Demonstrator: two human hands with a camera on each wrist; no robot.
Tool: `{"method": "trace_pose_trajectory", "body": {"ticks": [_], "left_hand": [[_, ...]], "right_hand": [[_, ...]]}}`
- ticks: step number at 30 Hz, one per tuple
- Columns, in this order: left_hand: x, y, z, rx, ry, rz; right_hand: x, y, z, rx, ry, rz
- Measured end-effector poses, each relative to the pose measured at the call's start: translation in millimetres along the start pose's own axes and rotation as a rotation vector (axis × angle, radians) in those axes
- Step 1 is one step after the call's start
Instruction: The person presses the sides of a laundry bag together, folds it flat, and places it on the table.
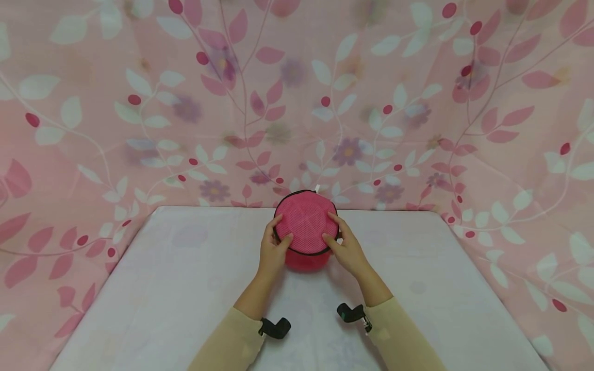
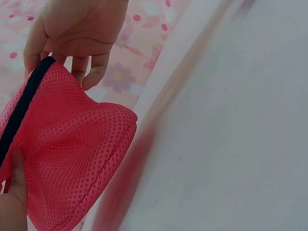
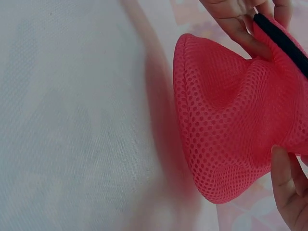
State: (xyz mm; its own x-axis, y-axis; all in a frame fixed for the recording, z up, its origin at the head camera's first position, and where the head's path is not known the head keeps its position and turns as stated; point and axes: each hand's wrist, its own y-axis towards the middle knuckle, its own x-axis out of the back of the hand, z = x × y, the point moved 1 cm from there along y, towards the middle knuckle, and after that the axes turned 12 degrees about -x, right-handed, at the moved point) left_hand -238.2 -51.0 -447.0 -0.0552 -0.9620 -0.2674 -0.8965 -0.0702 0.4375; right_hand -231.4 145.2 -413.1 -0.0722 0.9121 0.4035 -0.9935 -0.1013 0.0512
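A round pink mesh laundry bag (image 1: 308,221) with black trim round its top is held up over the far part of the table. My left hand (image 1: 274,245) grips its left rim, thumb on the front and fingers round the edge. On the opposite side my right hand (image 1: 345,247) pinches the rim in the same way. The bag's soft body (image 3: 231,120) hangs below the trim with creases in the mesh, and a dark band (image 2: 21,110) runs along it in the left wrist view. Its inside is hidden.
A white cloth covers the table (image 1: 195,288). Behind it and at both sides hangs a pink floral curtain (image 1: 287,118), close to the table's far edge. Black wrist cameras (image 1: 276,328) sit on both sleeves. A small white tag (image 1: 317,188) sticks up from the bag's rim.
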Motion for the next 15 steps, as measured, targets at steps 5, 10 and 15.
{"method": "trace_pose_trajectory", "body": {"ticks": [5, 10, 15], "left_hand": [[2.0, -0.6, 11.3, -0.015, -0.012, -0.003], [3.2, -2.3, 25.7, -0.020, -0.010, -0.003], [3.2, -3.7, 29.3, -0.022, -0.007, -0.004]], "right_hand": [[-1, 1, -3, -0.001, 0.025, 0.001], [-2, 4, -7, 0.031, 0.055, -0.009], [-2, 7, -11, 0.016, 0.128, 0.014]]}}
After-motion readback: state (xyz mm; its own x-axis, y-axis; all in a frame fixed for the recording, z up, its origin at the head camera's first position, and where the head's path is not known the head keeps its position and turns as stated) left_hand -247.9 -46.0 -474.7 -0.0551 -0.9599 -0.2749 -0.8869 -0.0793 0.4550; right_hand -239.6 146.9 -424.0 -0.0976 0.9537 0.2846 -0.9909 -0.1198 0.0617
